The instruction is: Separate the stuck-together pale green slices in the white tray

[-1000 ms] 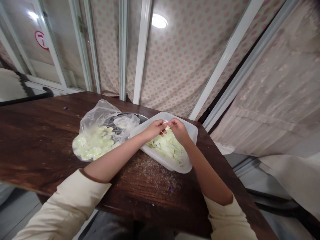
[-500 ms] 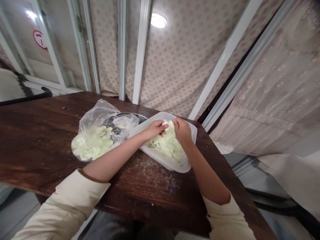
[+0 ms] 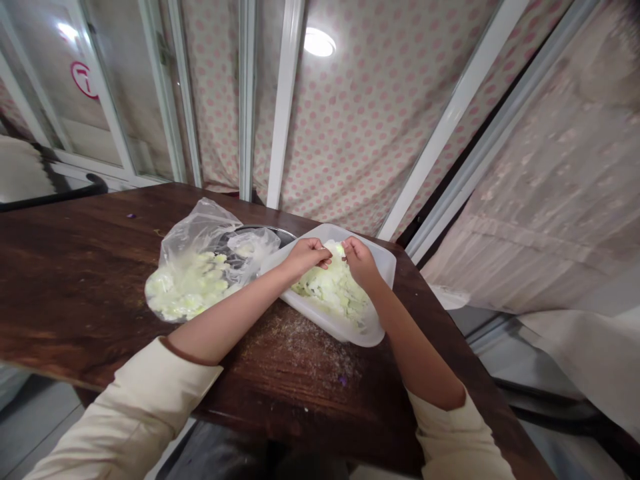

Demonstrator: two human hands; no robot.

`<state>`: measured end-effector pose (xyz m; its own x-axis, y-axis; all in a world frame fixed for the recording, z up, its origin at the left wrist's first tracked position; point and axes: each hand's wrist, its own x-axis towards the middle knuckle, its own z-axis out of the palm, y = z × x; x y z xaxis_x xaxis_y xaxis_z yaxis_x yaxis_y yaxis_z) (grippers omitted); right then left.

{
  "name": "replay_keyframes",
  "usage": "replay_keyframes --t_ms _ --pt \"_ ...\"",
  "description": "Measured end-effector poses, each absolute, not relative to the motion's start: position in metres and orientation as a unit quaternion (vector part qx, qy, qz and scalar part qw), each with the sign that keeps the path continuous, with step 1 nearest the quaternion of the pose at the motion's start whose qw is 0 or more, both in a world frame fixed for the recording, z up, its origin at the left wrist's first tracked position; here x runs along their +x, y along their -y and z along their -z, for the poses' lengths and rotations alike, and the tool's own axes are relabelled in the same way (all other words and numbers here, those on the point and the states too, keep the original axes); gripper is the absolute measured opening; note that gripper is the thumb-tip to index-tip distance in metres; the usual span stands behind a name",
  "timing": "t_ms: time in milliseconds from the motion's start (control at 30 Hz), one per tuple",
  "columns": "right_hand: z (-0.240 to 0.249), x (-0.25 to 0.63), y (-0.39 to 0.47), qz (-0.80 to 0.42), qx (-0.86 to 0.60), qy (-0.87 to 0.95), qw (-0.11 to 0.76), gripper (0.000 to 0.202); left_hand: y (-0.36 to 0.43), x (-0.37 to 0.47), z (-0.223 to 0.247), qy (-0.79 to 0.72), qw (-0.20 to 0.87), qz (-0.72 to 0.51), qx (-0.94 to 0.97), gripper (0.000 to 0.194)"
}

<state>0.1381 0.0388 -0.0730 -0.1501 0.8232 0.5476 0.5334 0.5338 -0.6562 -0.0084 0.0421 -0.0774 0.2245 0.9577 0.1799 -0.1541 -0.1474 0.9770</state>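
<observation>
A white plastic tub holds a heap of torn pale green leaves. Over its far left part is my left hand, fingers pinched together at the leaves; what lies between them is too small to make out. My right hand is over the far right part, with thumb and fingertips closed on a small piece of pale leaf. A small gap separates the two hands. Left of the tub, a clear plastic bag contains more pale green leaf pieces.
Behind the bag, the rim of a dark round metal tray shows. White grains and a purple scrap lie on the brown wooden table near its front. A dotted curtain and window frames stand behind, with a black chair arm at the left.
My hands have moved slightly apart, and the piece of leaf that was stretched between them no longer spans the gap. The tub and bag stay in place.
</observation>
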Motion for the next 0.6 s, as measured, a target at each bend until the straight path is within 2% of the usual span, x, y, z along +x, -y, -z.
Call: replay_keyframes --t_ms 300,433,600 --pt "0.075 0.138 -0.038 -0.119 -0.442 0.766 0.452 0.029 -0.033 -0.009 0.070 -0.290 0.647 -0.407 0.576 0.012" --pt "0.073 0.138 -0.036 -0.102 -0.434 0.777 0.445 0.027 -0.029 -0.009 0.066 -0.296 0.602 -0.432 0.604 0.025" --pt "0.071 0.137 -0.035 -0.061 -0.454 0.771 0.442 0.027 -0.031 -0.008 0.068 -0.348 0.540 -0.481 0.597 0.019"
